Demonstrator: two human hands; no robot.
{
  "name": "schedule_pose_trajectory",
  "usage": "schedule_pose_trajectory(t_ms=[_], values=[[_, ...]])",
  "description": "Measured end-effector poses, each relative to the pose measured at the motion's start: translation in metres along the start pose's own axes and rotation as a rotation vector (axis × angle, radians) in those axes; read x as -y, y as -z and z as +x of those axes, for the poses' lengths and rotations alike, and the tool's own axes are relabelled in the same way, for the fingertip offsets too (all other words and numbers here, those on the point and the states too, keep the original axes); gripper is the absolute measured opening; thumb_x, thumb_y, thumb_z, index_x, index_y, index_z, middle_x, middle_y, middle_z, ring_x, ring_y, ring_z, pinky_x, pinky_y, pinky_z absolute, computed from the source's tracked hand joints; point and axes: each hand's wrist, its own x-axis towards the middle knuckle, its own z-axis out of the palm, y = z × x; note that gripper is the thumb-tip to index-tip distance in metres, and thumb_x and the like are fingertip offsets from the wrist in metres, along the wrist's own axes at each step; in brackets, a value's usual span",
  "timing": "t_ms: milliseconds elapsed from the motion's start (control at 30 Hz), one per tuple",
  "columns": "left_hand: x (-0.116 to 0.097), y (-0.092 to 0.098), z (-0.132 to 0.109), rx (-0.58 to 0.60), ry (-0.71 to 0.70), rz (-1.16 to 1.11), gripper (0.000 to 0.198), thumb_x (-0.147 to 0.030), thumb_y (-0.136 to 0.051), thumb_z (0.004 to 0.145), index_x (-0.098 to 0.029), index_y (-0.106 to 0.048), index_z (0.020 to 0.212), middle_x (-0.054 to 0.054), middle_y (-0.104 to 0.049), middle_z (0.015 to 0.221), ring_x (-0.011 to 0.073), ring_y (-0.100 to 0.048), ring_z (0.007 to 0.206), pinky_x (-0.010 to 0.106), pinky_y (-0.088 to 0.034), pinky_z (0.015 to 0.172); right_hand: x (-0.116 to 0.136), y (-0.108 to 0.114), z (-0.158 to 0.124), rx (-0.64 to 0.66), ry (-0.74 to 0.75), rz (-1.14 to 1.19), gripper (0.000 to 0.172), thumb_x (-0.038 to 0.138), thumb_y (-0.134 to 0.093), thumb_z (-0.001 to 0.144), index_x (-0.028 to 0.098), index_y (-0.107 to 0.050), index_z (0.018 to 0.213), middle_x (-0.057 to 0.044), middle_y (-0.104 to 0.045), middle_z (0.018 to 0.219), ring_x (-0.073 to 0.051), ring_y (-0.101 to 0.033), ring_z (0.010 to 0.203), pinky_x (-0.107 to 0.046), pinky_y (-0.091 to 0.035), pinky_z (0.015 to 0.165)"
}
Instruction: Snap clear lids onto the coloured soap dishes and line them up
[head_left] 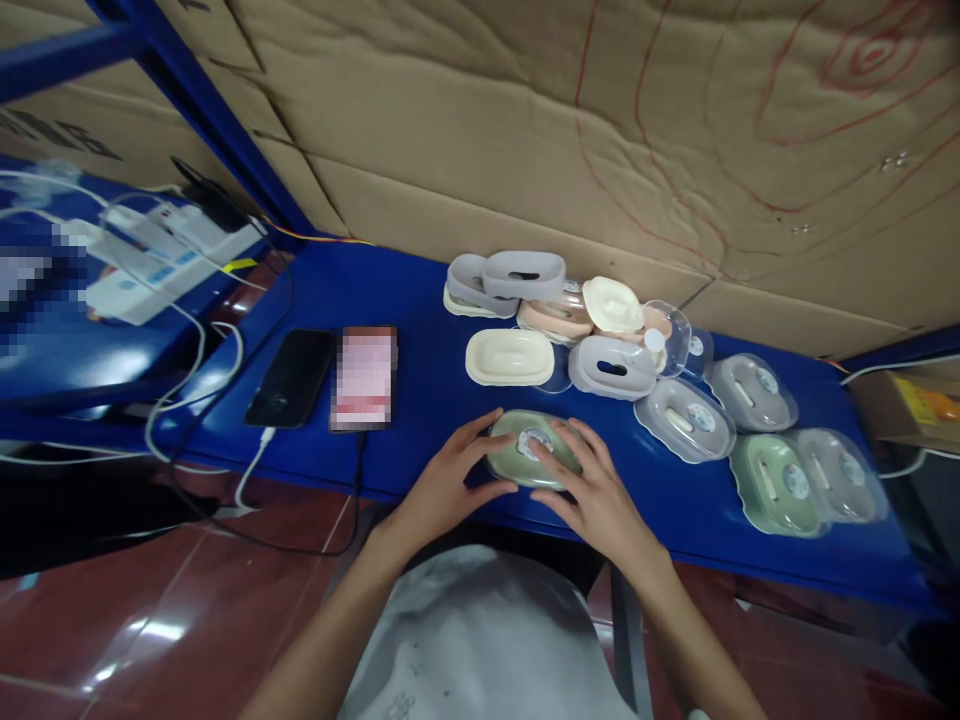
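Note:
A green soap box with a clear cover and a round white label lies on the blue tabletop in front of me. My left hand is closed around its left end, with the thumb along the near edge. On the opposite end is my right hand, its fingers curved over the cover and one touching the label. Just beyond the box lie a cream soap tray and a grey slotted tray. The underside of the green box is hidden.
Several covered soap boxes, including a green one, stand at the right. Loose trays and clear lids are piled along the cardboard wall. To the left lie a black phone, a lit phone, cables and a power strip.

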Motion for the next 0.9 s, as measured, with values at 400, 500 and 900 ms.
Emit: schedule_pose_trajectory(t_ms=[400,500,900], values=[[-0.013,0.020,0.027,-0.168,-0.162,0.380,0.056,-0.026,-0.061,0.105,-0.029,-0.044,0.158,0.013,-0.050,0.162,0.0305,-0.045,0.153,0.054,-0.044,0.123,-0.031,0.054,-0.085,-0.575,-0.327,-0.266,0.076,0.037,-0.080,0.092,0.040,-0.046,0.160,-0.010,-0.044,0.166,-0.040,-0.048,0.148,-0.064,-0.046,0.117],[-0.001,0.026,0.056,-0.198,-0.142,0.600,0.054,-0.024,-0.062,0.102,-0.023,-0.049,0.155,0.016,-0.047,0.165,0.0377,-0.042,0.154,0.061,-0.042,0.121,-0.082,0.084,-0.136,-0.760,-0.603,-0.570,0.075,0.049,-0.085,0.085,0.029,-0.060,0.152,-0.018,-0.049,0.161,-0.044,-0.051,0.145,-0.059,-0.046,0.116],[-0.007,0.035,0.028,-0.261,-0.210,0.545,0.017,-0.021,-0.061,0.104,-0.022,-0.066,0.120,0.010,-0.072,0.133,0.0290,-0.067,0.127,0.048,-0.056,0.107,-0.122,0.112,-0.142,-0.728,-0.693,-0.670,0.078,0.069,-0.058,0.097,0.017,-0.054,0.156,-0.025,-0.047,0.161,-0.048,-0.039,0.153,-0.072,-0.039,0.113]])
